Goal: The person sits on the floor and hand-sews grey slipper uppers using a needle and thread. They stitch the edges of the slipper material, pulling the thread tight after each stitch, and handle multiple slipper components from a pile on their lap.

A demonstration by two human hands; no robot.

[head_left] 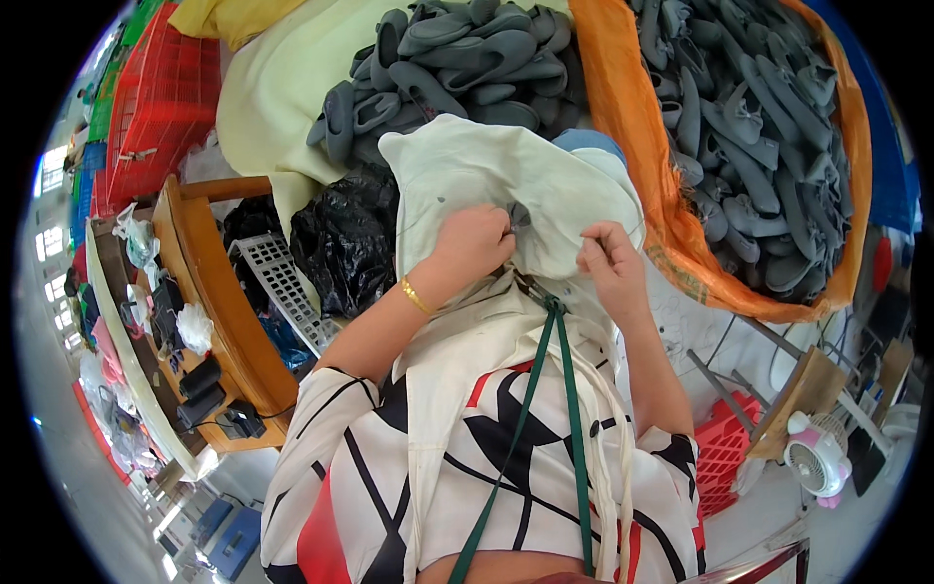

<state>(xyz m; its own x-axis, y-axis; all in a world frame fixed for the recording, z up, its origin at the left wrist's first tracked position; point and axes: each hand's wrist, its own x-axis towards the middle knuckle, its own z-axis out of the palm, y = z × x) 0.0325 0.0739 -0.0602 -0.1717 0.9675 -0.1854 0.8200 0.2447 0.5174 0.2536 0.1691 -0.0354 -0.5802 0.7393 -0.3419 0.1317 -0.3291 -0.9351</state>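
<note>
A white cloth (564, 195) with a few dark spots is spread over my lap. My left hand (475, 238) rests on it, fingers curled closed. Right at those fingertips is a small dark grey piece (520, 216); whether they grip it I cannot tell. My right hand (613, 258) is raised by the cloth's right side, its thumb and fingers pinched together. Anything between them is too small to make out. Beyond the cloth lies a heap of dark grey slip-on shoes (467, 68).
An orange sack (623, 127) full of similar grey shoes stands at the right. Left of my lap are a black plastic bag (350, 238), a grey plastic basket (282, 282) and a wooden drawer unit (219, 321). A small fan (815, 459) and red crate (725, 453) are lower right.
</note>
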